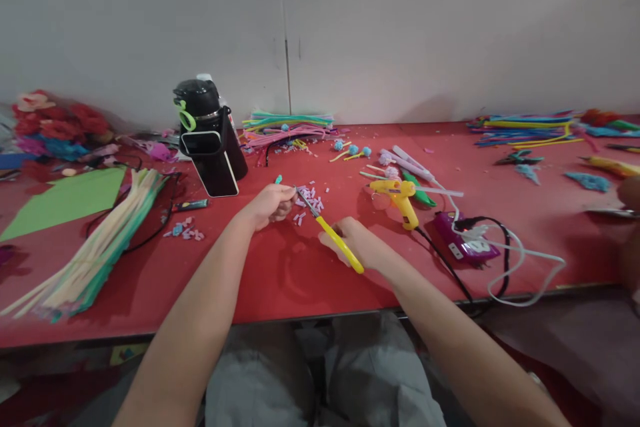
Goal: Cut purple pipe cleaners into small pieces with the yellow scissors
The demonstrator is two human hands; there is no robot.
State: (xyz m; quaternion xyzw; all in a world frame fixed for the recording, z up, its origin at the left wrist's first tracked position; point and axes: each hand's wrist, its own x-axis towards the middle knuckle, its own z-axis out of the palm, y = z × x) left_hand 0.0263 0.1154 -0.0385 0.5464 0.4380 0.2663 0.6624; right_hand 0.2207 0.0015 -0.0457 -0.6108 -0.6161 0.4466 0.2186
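My right hand [353, 240] grips a pair of yellow-handled scissors [341, 245], whose metal blades point up and left to my other hand. With its fingers pinched, my left hand [273, 205] meets the blade tips. A small teal piece [279, 179] shows just above the left fingers; whether it is part of what they pinch I cannot tell. Under the blades lies a scatter of short lilac cut pieces [313, 199] on the red table [290, 280]. A second little pile of blue and pink bits [185, 229] lies left of my left hand.
A yellow glue gun [397, 197] and a purple power strip [465, 240] with looping cords are at right. Pipe-cleaner bundles [115, 233] lie left and at the back. A black bottle [200, 103] stands behind a phone [213, 163]. Another person's arm [631, 240] shows at the right edge.
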